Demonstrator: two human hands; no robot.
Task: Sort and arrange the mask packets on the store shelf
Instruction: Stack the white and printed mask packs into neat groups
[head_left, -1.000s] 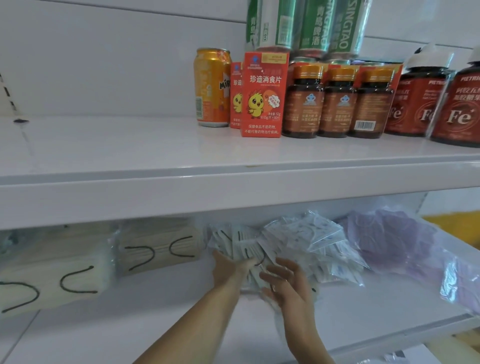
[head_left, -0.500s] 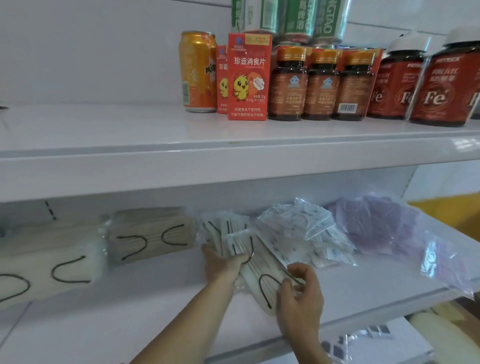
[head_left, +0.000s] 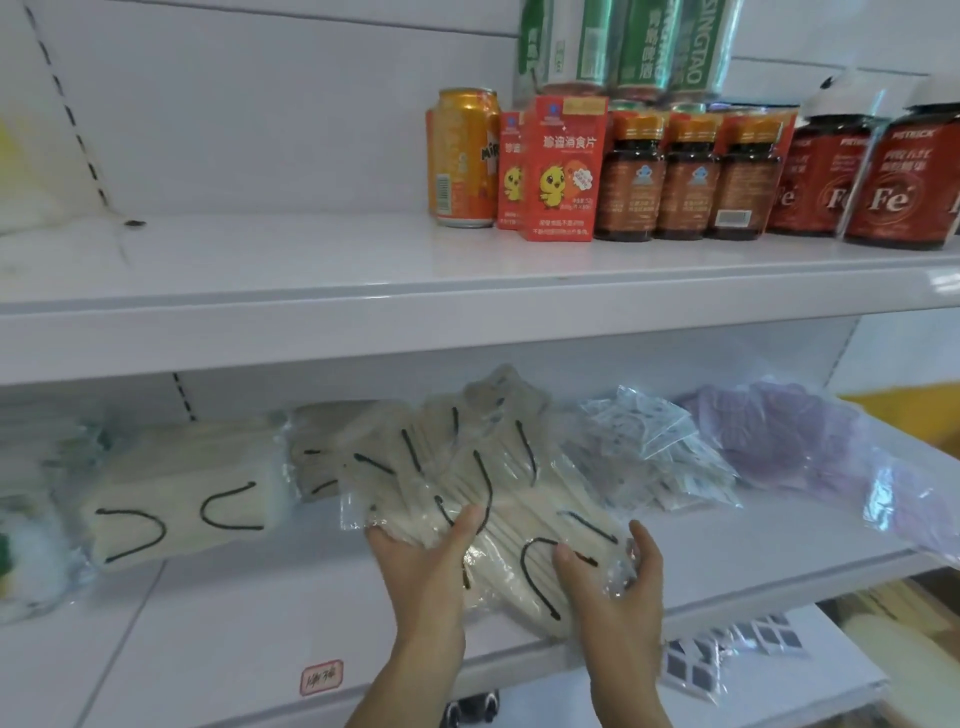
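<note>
The mask packets (head_left: 498, 499) lie fanned out on the lower shelf (head_left: 260, 613), in both my hands. Their long side runs from 5 o'clock up to 11 o'clock. My left hand (head_left: 421, 556) holds the near left edge, thumb on top. My right hand (head_left: 618, 587) curls its grip round the near right corner. More packets (head_left: 176, 499) wait at 9 o'clock, nearer my left hand.

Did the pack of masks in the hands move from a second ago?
Yes. The cream mask packets in the left hand and right hand came forward, toward the lower shelf's front edge, away from the clear packet pile.
</note>
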